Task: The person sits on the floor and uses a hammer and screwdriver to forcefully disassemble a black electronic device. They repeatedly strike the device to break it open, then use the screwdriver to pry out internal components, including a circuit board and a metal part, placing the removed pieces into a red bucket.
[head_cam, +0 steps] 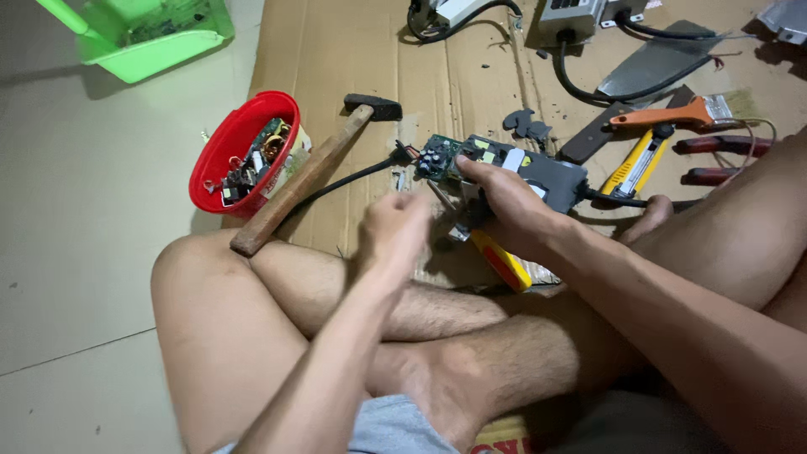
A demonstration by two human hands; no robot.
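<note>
I sit cross-legged on cardboard. My right hand (504, 202) grips an opened grey power adapter (538, 172) whose green circuit board (441, 155) sticks out at its left end, with a black cable (353, 178) trailing left. My left hand (395, 231) is curled shut just left of the adapter, blurred; a thin metal tool seems to run from it toward the board, but I cannot tell for sure. A yellow-handled tool (503, 262) lies under my right wrist.
A red bowl (217, 160) of electronic scrap stands at the left, a wooden-handled hammer (307, 176) leaning beside it. A yellow utility knife (635, 164), an orange-handled brush (685, 113), red-handled pliers (723, 160), black cables and grey boxes lie beyond. A green dustpan (151, 46) sits far left.
</note>
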